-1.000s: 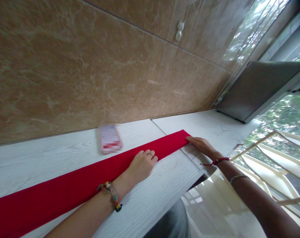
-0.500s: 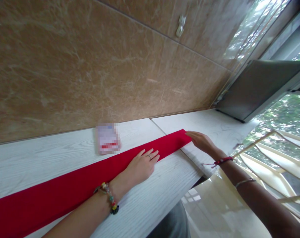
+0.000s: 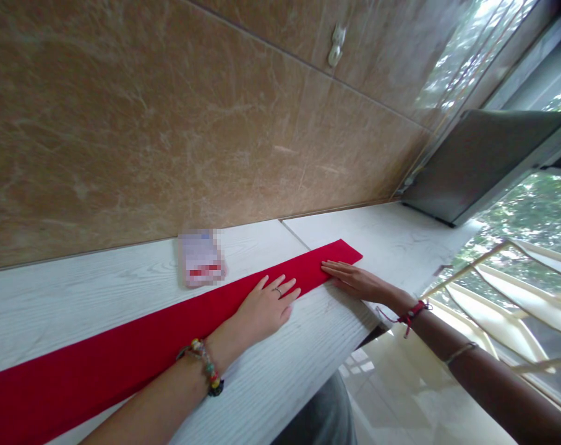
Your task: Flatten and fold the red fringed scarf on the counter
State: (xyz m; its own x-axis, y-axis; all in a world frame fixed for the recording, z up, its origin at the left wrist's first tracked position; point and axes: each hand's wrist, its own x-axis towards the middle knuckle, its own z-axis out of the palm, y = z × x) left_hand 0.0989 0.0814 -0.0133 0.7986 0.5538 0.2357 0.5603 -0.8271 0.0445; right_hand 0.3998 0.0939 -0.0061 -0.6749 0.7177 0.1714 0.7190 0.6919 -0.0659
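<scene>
A long strip of folded red cloth [image 3: 169, 327] runs slantwise over the white wood-grain tabletop [image 3: 280, 371], from the lower left edge of the view to its squared far end at right. My left hand [image 3: 266, 309] rests flat on the strip near the middle, fingers spread, a ring on one finger. Closer to the far end, my right hand [image 3: 354, 279] lies with its fingers stretched out over the cloth's near edge. Neither hand grips the cloth.
A pale, pixelated flat item [image 3: 201, 259] lies behind the cloth, close to the brown marbled wall [image 3: 145, 136]. At the far right end of the table stands a grey panel-like box [image 3: 479, 167]. A cream metal railing [image 3: 507, 309] and tiled floor are at right.
My right hand has moved left and nearer from the cloth's far end, which now shows uncovered and flat. The left hand has stayed almost in place, its fingers slightly more spread.
</scene>
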